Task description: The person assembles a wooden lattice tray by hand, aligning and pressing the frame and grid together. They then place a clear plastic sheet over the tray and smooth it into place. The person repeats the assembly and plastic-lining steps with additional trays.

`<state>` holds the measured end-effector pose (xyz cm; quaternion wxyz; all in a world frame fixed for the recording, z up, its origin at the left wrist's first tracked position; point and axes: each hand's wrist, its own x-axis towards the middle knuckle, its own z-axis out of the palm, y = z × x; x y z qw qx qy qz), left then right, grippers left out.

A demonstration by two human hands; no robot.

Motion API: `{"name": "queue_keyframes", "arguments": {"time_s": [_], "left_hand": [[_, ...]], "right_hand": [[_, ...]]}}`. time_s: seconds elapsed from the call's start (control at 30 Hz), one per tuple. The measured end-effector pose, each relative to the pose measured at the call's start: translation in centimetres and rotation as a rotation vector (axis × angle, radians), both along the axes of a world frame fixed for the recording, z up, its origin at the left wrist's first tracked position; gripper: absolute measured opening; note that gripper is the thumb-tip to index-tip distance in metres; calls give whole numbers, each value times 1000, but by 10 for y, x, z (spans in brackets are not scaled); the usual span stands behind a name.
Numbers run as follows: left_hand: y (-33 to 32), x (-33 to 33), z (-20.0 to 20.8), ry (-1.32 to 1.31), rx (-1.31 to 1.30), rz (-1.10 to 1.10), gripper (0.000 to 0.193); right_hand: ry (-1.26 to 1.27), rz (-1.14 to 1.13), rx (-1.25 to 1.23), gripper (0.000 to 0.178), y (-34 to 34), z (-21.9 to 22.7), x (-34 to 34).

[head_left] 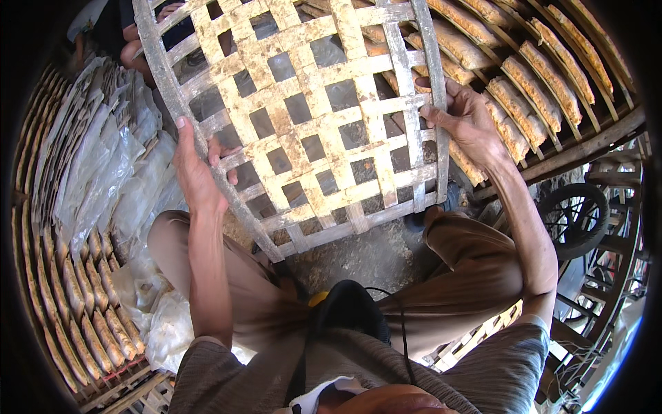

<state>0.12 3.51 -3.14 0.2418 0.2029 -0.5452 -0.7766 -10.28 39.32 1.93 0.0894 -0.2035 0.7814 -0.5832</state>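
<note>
A woven bamboo lattice tray (348, 41), pale with brown stains and framed by grey wooden edges, is held up tilted in front of me. My left hand (198, 176) grips its left edge, thumb on top and fingers curled through from beneath. On the opposite edge, my right hand (470, 124) is closed around the frame, its thumb on the near face. Nothing lies on the lattice; the floor shows through its gaps. Just beyond my right hand stand rows of yellowish-brown slabs (531, 90) on slatted racks.
Stacked trays with similar slabs (93, 338) stand on my left, partly covered by crumpled clear plastic sheets (103, 162). A black spoked wheel (574, 219) is at the right. Another person's bent knee (134, 54) shows at the far left, behind the tray. Grey floor (358, 259) lies between my legs.
</note>
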Motion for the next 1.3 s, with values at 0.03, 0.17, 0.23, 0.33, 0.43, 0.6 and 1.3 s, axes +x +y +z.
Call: {"name": "queue_keyframes", "arguments": {"time_s": [0.03, 0.17, 0.23, 0.33, 0.43, 0.6, 1.3], "left_hand": [[-4, 1, -3, 12, 12, -9, 55], [-9, 3, -4, 37, 10, -29, 55], [-8, 4, -2, 21, 4, -21, 56], [-4, 5, 3, 2, -8, -2, 58], [-4, 5, 1, 19, -25, -21, 61], [-3, 7, 1, 16, -93, -8, 64], [-2, 6, 6, -130, -10, 26, 61]], "right_hand": [[-39, -18, -39, 46, 0, 0, -1], [-157, -98, -147, 41, -8, 4, 7], [-157, -104, -154, 38, -8, 4, 6], [-123, -72, -116, 34, -4, 0, 1], [-143, -11, -64, 31, 6, 0, -5], [-111, 55, 117, 48, 18, -9, -10], [-143, 9, 231, 23, 8, -4, -1]]}}
